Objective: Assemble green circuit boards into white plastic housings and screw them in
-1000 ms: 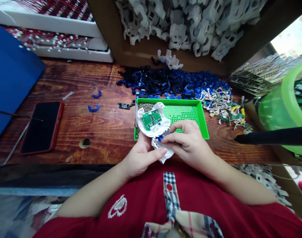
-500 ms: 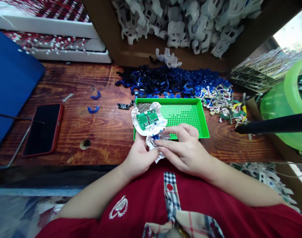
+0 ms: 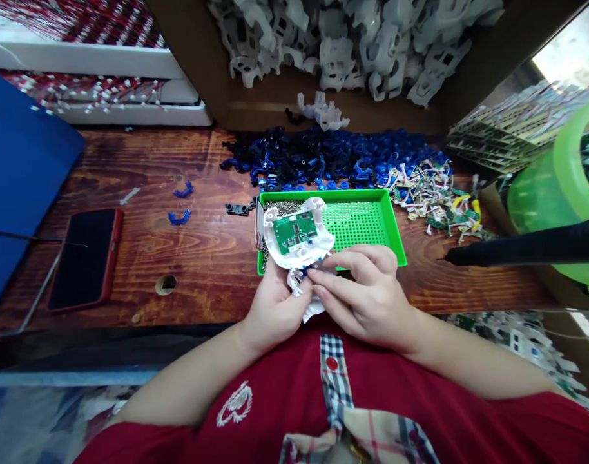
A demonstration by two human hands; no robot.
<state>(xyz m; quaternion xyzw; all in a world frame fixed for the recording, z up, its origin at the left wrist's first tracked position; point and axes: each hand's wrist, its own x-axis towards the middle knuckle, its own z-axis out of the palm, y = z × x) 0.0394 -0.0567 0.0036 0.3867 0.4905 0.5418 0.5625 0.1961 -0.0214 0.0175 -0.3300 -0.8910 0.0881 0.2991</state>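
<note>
My left hand (image 3: pixel 278 306) is closed around a white plastic housing (image 3: pixel 294 256), its thumb lying along the lower part. A green circuit board (image 3: pixel 294 233) sits in the upper half of that housing. My right hand (image 3: pixel 365 290) has its fingertips pinched at the lower part, beside a small blue piece (image 3: pixel 304 272). Whether those fingertips grip the blue piece or the housing itself is hidden. Under the housing stands a green perforated tray (image 3: pixel 397 235), with small metal screws (image 3: pixel 285 207) at its left end.
Blue and black plastic parts (image 3: pixel 314 158) lie heaped behind the tray. Small wired boards (image 3: pixel 423 187) are piled to its right, near a black rod-shaped tool (image 3: pixel 521 245). A phone (image 3: pixel 86 258) lies at left. White shells (image 3: pixel 343 48) fill a box at the back.
The housing has shifted slightly right and turned a little in my left hand. My right fingers stay at its lower part; the view has moved slightly.
</note>
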